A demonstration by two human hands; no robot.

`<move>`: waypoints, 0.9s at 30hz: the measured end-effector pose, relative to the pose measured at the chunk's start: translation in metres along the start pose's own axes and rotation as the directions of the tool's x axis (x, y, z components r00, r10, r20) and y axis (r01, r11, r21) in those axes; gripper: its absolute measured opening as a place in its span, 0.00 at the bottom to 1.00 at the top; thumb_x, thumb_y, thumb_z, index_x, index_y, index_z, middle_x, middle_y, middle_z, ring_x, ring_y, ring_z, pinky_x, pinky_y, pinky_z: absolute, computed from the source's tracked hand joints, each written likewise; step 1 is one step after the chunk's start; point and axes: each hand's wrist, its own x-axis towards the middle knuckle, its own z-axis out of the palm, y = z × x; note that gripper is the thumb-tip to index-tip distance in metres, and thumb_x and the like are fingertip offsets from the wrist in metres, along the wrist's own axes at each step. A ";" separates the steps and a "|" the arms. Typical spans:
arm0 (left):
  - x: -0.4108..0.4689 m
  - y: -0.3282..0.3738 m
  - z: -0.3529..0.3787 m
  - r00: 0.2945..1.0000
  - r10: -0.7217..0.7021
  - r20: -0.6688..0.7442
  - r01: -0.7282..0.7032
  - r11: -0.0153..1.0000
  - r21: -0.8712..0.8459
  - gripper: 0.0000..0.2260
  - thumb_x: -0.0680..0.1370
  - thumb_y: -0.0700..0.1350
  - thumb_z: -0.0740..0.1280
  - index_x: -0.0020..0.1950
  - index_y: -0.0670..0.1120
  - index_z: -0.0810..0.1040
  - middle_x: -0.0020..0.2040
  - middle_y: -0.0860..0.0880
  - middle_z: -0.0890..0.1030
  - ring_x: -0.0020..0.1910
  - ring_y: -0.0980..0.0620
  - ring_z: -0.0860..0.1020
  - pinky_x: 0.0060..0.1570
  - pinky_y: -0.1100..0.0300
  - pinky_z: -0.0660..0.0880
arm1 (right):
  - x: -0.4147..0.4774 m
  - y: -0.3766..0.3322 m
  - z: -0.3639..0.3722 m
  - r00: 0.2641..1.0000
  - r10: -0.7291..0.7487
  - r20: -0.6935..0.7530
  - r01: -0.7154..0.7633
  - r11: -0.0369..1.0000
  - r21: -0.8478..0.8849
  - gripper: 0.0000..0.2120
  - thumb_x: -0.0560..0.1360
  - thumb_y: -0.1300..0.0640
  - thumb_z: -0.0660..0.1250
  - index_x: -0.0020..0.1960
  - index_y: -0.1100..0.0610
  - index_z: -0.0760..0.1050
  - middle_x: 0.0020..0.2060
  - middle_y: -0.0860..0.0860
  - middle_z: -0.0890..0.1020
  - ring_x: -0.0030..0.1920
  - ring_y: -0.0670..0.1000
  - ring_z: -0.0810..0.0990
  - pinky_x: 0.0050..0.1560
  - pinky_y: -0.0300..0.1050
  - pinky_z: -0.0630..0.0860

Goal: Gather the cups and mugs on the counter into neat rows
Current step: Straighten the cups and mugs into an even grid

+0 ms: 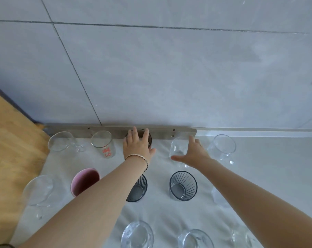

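White wrinkled cloth (162, 212) covers the counter, and we see glassware set on it in rough rows. Back row, under a grey metal strip (116, 130) at the foot of the tiled wall (151, 68): a clear handled mug (62, 142), a clear straight tumbler with red print (104, 144), a dark brownish glass (148, 138), a clear rounded glass (177, 149) and a clear stemmed goblet (224, 146). Our left hand (136, 145), beaded bracelet on the wrist, lies over the dark brownish glass, fingers spread around its rim. Our right hand (192, 153) sits against the clear rounded glass, fingers apart and extended; we cannot tell if it grips. Middle row: a clear goblet (38, 191), a pink mug (84, 180) with matte interior, two smoky ribbed tumblers (183, 186), one partly hidden by the left forearm. Front row: clear faceted glasses (137, 235). Wooden board (10, 149) lies at left.
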 end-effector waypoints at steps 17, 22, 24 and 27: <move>0.006 -0.008 0.001 0.993 0.041 -0.114 -0.031 0.995 0.092 0.29 0.76 0.57 0.63 0.75 0.55 0.58 0.75 0.44 0.59 0.73 0.42 0.58 0.69 0.49 0.61 | 0.028 -0.003 0.014 0.952 -0.307 -0.021 0.300 0.941 -0.160 0.44 0.69 0.47 0.73 0.76 0.55 0.53 0.71 0.53 0.63 0.70 0.55 0.66 0.67 0.47 0.70; 0.006 -0.006 0.002 0.992 0.038 -0.120 -0.028 0.996 0.087 0.29 0.75 0.56 0.63 0.74 0.55 0.58 0.74 0.44 0.59 0.74 0.41 0.58 0.69 0.49 0.62 | 0.028 -0.004 0.015 0.945 -0.326 -0.036 0.319 0.939 -0.125 0.43 0.68 0.49 0.74 0.76 0.53 0.54 0.72 0.51 0.63 0.70 0.53 0.65 0.66 0.47 0.71; 0.006 -0.006 0.001 0.992 0.042 -0.119 -0.031 0.995 0.091 0.29 0.75 0.56 0.64 0.74 0.55 0.58 0.74 0.44 0.59 0.74 0.41 0.57 0.69 0.48 0.62 | 0.028 -0.003 0.014 0.942 -0.336 -0.021 0.331 0.935 -0.130 0.44 0.68 0.50 0.74 0.76 0.52 0.54 0.72 0.50 0.62 0.70 0.53 0.65 0.67 0.47 0.70; 0.004 -0.005 0.000 0.995 0.035 -0.097 -0.026 0.995 0.097 0.29 0.76 0.57 0.63 0.75 0.54 0.57 0.75 0.43 0.58 0.75 0.41 0.56 0.71 0.47 0.60 | 0.024 -0.002 0.011 0.936 -0.352 0.020 0.352 0.928 -0.126 0.49 0.67 0.47 0.75 0.77 0.53 0.49 0.73 0.50 0.61 0.72 0.53 0.65 0.70 0.48 0.67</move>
